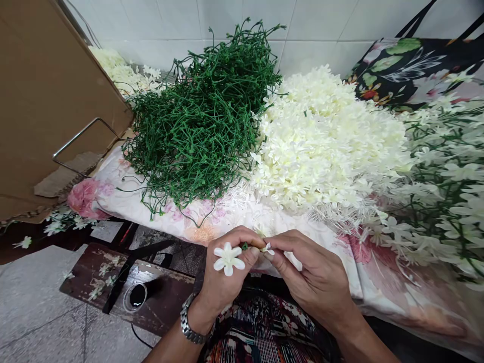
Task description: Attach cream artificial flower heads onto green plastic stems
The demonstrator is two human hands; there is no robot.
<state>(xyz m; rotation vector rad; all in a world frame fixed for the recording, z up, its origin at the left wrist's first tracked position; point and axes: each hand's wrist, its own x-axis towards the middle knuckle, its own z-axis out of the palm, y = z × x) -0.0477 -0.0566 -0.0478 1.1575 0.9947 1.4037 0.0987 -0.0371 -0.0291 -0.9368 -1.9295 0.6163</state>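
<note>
My left hand (223, 285) is closed in a pinch on a green plastic flower stem (244, 246), of which only a short end shows between thumb and forefinger. A white artificial flower (229, 258) stands open in front of that hand's knuckles; its link to the stem is hidden. The fingertips of my right hand (317, 277) meet those of the left and pinch a small white blossom (268, 248). Beyond both hands lie a tangled heap of green plastic stems (204, 121) and a large pile of loose cream-white blossoms (328, 141).
A floral cloth (151, 212) covers the table. Finished-looking flower sprays (454, 191) fill the right side, before a black floral bag (408, 70). A cardboard box (56, 101) stands left. Lower left, a wooden bench (166, 297) bears a cup of dark liquid (135, 296).
</note>
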